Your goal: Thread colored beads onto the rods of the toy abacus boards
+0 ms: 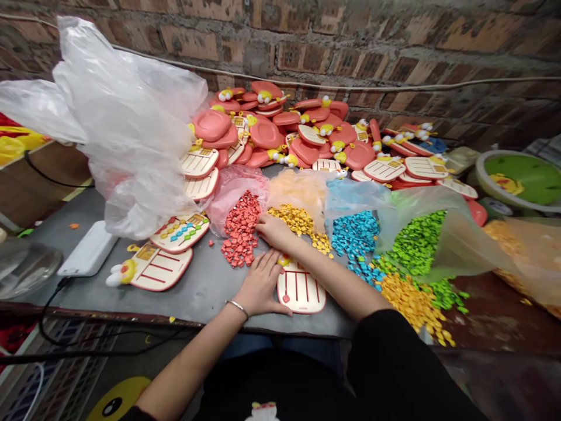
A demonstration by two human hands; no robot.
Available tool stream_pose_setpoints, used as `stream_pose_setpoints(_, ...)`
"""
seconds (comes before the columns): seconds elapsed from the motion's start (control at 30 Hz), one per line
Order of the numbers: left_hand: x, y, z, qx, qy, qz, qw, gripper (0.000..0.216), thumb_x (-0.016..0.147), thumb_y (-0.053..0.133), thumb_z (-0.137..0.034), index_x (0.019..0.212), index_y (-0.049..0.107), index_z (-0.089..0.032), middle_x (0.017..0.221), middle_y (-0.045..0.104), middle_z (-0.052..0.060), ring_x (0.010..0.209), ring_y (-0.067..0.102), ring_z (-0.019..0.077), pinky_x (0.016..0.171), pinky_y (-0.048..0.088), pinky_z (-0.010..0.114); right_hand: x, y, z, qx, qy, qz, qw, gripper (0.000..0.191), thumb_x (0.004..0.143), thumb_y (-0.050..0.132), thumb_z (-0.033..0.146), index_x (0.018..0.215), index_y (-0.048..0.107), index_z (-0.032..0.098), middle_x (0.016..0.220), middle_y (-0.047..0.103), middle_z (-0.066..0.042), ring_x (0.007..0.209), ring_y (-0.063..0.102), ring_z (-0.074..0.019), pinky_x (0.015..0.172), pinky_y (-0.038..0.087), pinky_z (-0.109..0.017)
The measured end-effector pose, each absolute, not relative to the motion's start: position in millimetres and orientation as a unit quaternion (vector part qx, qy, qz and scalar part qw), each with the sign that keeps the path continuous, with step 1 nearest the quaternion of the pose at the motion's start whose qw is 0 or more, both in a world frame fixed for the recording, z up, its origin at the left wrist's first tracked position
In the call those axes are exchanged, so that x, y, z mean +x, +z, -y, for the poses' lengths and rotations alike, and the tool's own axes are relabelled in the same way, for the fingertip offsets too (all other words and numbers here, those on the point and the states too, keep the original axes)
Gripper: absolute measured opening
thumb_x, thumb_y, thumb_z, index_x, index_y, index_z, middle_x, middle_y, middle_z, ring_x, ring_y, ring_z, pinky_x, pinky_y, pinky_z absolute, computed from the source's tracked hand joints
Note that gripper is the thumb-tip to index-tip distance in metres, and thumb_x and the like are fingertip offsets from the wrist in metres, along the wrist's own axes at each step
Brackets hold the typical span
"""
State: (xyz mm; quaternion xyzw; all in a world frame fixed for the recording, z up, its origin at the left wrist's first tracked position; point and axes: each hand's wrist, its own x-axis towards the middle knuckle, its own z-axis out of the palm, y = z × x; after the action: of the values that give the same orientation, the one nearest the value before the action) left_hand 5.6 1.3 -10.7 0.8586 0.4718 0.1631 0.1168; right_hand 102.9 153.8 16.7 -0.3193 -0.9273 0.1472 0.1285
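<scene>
A cream board with red slots and a red rim (pixel 302 289) lies on the grey table in front of me. One red piece (pixel 286 298) sits low on its leftmost slot. Wearing a bangle, my left hand (pixel 259 287) rests along the board's left side, fingers stretched and thumb apart near the lower edge. My right arm crosses over the board. My right hand (pixel 277 233) is at the edge of the pile of red pieces (pixel 241 228), its fingers bent together; whatever is between the fingertips is hidden. Yellow pieces (pixel 293 217) lie just beyond it.
Blue pieces (pixel 355 234), green pieces (pixel 418 242) and orange-yellow pieces (pixel 412 304) spill toward the right. Left are another slotted board (pixel 160 269), a board with coloured pieces (pixel 182 232), a white power bank (pixel 89 250) and a plastic bag (pixel 131 117). Stacked boards (pixel 265 131) line the brick wall.
</scene>
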Motion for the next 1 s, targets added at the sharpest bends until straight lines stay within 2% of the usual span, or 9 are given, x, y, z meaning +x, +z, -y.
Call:
stream_pose_setpoints(0.1,4.7,-9.2,-0.4,0.863,0.160,-0.467,0.110,0.099,0.054,0.056,-0.091,0.117,0.059,-0.013,0.149,0.036,0.024,0.141,0.027,0.0384,0.115,0.015,0.054,95.0,14.5,-159.6,-0.318,0.149,0.929,0.120,0.014,0.088,0.056,0.010,0.086,0.068,0.014,0.094,0.066,-0.009,0.087,0.059,-0.0194,0.077,0.045,-0.029)
stream_pose_setpoints(0.2,4.3,-7.8,0.3,0.869,0.149,-0.458,0.111,0.100,0.057,0.056,-0.090,0.124,0.056,-0.015,0.152,0.030,0.024,0.142,0.023,0.0397,0.113,0.014,0.058,120.8,24.0,-148.1,-0.298,0.223,0.900,0.229,0.012,0.087,0.057,0.010,0.087,0.067,0.016,0.095,0.067,-0.007,0.088,0.061,-0.0172,0.079,0.047,-0.027)
stream_pose_setpoints(0.3,4.8,-5.4,0.8,0.874,0.136,-0.452,0.114,0.098,0.058,0.060,-0.086,0.129,0.053,-0.018,0.156,0.021,0.024,0.143,0.019,0.0410,0.110,0.015,0.061,170.3,36.7,-123.9,-0.296,0.282,0.844,0.348,0.008,0.089,0.060,0.019,0.089,0.068,0.018,0.096,0.069,-0.007,0.094,0.064,-0.0184,0.086,0.050,-0.031)
stream_pose_setpoints(0.37,5.3,-3.2,1.4,0.874,0.134,-0.452,0.120,0.095,0.058,0.064,-0.083,0.126,0.054,-0.018,0.156,0.018,0.025,0.143,0.018,0.0416,0.108,0.016,0.063,205.3,39.1,-105.1,-0.334,0.285,0.813,0.383,0.010,0.090,0.061,0.025,0.088,0.069,0.019,0.097,0.071,-0.007,0.095,0.066,-0.0200,0.087,0.051,-0.035)
stream_pose_setpoints(0.53,7.5,1.0,4.2,0.893,0.130,-0.412,0.128,0.057,0.070,0.069,-0.067,0.099,0.061,-0.020,0.159,0.015,0.020,0.145,0.015,0.0369,0.110,0.016,0.059,255.2,12.6,-66.1,-0.419,0.239,0.798,0.362,0.012,0.091,0.058,0.025,0.087,0.069,0.021,0.091,0.071,-0.007,0.088,0.066,-0.0215,0.081,0.053,-0.038)
stream_pose_setpoints(0.6,8.3,0.2,4.9,0.898,0.127,-0.401,0.130,0.052,0.073,0.069,-0.063,0.100,0.060,-0.020,0.159,0.016,0.019,0.145,0.015,0.0352,0.110,0.015,0.058,258.0,-0.2,-57.6,-0.418,0.207,0.813,0.348,0.012,0.091,0.058,0.022,0.084,0.068,0.021,0.090,0.071,-0.007,0.087,0.064,-0.0221,0.079,0.052,-0.039)
stream_pose_setpoints(0.8,7.8,-8.4,2.4,0.856,0.150,-0.476,0.138,0.106,0.056,0.066,-0.082,0.137,0.044,-0.017,0.155,0.022,0.025,0.143,0.016,0.0421,0.110,0.006,0.061,256.6,-5.3,-43.7,-0.423,0.168,0.831,0.320,0.015,0.090,0.057,0.020,0.079,0.067,0.020,0.077,0.063,-0.007,0.078,0.058,-0.0222,0.070,0.049,-0.036)
stream_pose_setpoints(0.93,6.6,-9.7,0.1,0.859,0.149,-0.467,0.149,0.116,0.055,0.064,-0.084,0.143,0.036,-0.015,0.154,0.026,0.025,0.142,0.023,0.0399,0.111,0.009,0.057,262.1,-3.4,-34.8,-0.426,0.234,0.813,0.320,0.007,0.089,0.060,0.022,0.092,0.067,0.020,0.084,0.068,-0.006,0.078,0.063,-0.0203,0.073,0.051,-0.035)
stream_pose_setpoints(1.0,6.3,-8.0,-0.7,0.860,0.147,-0.465,0.151,0.119,0.053,0.065,-0.085,0.144,0.034,-0.015,0.154,0.026,0.024,0.142,0.023,0.0388,0.111,0.012,0.054,265.9,-3.5,-35.7,-0.439,0.269,0.793,0.327,0.014,0.088,0.062,0.025,0.101,0.066,0.019,0.090,0.071,-0.007,0.079,0.066,-0.0203,0.073,0.053,-0.035)
